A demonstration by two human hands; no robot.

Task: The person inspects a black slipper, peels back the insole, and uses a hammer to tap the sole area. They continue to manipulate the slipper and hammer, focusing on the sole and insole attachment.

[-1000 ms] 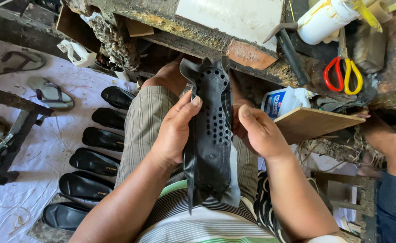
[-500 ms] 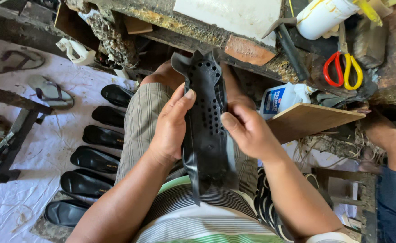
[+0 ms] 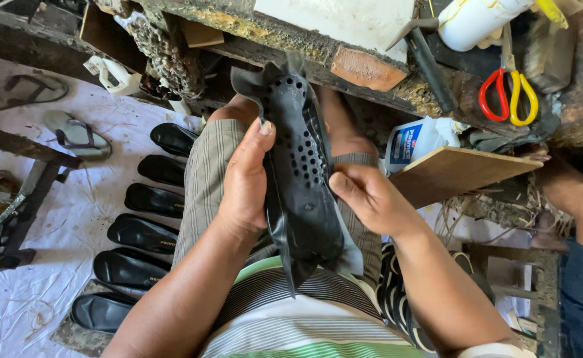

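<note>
Over the lap, black perforated shoe upper (image 3: 301,179) lengthwise, toe away, left hand (image 3: 245,182) and right hand (image 3: 371,199) fingers gripping its sides

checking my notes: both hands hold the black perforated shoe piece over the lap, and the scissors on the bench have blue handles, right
Not quite. The head view shows the scissors with one red handle and one yellow, not blue. The rest stands: left hand and right hand both hold the black perforated shoe piece over the lap.

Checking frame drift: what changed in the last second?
The right hand slid down the black perforated shoe upper toward the body, thumb now on its right edge. The left hand keeps its grip on the left side. The row of black soles and the scissors stayed put.
</note>
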